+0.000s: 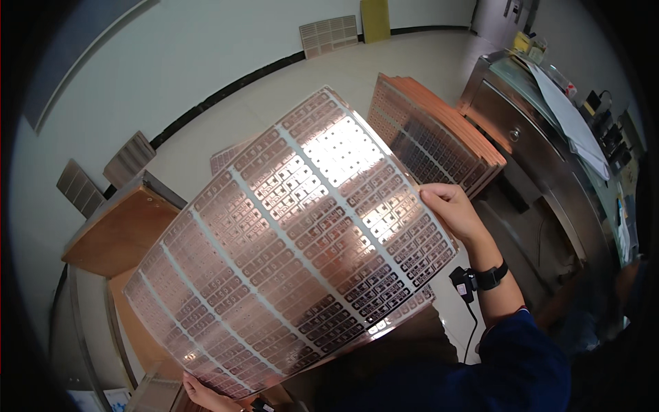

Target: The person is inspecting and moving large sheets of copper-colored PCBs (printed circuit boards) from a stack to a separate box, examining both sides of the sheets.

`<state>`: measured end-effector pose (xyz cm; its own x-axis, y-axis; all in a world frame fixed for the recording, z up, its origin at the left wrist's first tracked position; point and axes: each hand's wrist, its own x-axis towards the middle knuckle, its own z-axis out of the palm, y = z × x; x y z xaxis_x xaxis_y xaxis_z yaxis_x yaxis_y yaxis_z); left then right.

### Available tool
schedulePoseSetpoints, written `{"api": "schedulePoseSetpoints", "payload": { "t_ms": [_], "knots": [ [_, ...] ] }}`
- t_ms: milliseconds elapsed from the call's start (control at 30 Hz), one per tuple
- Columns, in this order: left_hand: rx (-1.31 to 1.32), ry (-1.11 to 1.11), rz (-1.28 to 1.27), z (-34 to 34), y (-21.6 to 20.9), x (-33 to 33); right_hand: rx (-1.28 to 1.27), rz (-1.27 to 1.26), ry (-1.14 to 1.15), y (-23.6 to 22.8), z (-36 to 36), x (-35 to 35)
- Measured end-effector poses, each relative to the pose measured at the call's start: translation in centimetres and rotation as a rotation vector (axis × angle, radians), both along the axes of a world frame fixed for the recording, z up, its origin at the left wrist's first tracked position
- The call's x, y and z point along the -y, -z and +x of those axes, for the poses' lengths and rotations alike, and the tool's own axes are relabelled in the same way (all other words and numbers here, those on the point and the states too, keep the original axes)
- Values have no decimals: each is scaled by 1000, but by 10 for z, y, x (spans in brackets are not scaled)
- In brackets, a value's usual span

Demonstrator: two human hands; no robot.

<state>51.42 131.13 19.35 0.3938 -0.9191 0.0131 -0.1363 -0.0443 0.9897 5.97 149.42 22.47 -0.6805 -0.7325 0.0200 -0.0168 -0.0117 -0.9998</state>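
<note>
Plainly, the left hand point(200, 394) and right hand point(451, 211) pinched opposite short edges of the copper-coloured panel point(278, 250) between them, its long axis slanting from lower left to upper right, the right hand nearer the panel stack point(436, 130).

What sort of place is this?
Probably a circuit-board workshop, judging by the large copper-patterned panel, the stack of similar panels beyond it and the metal-fronted desk.

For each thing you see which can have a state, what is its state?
Circuit-board panel: tilted, held up
Right hand: closed on panel edge
Left hand: closed on panel edge
Wrist strap: fastened
Stacked panels: on edge, packed together
Yellow board: upright
Steel drawer: shut
</note>
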Motion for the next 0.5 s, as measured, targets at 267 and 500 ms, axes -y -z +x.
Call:
{"api": "schedulePoseSetpoints", "payload": {
  "t_ms": [267, 500],
  "knots": [
    [-204, -96, -84, -8, -17, -1, -102, 96, 4, 9, 5, -9],
    [-270, -100, -50, -13, -24, -2, 134, -29, -5, 18, 7, -15]
  ]
}}
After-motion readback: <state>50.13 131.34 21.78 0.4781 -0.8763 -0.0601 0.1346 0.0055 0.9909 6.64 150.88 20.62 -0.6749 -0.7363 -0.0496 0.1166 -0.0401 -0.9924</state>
